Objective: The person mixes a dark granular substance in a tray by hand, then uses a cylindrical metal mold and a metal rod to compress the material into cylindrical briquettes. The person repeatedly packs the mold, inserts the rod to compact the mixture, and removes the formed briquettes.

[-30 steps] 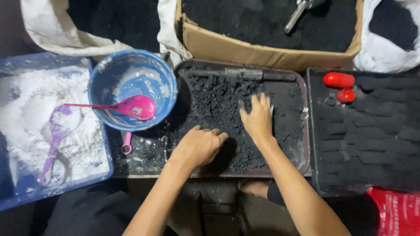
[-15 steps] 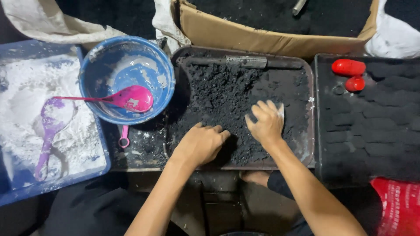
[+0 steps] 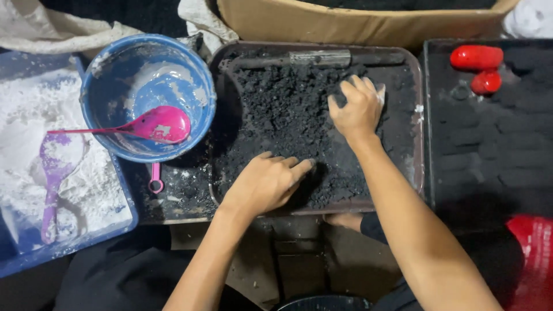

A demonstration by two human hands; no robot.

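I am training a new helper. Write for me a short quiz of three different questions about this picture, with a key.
1. True or false: the pink plastic spoon lies inside the round blue plastic bowl.
2. Which hand is nearer to the two red oval objects: A) left hand, B) right hand?
3. Fill in: both hands press into black crumbly powder held in a dark rectangular ____.

Key: 1 true; 2 B; 3 tray.
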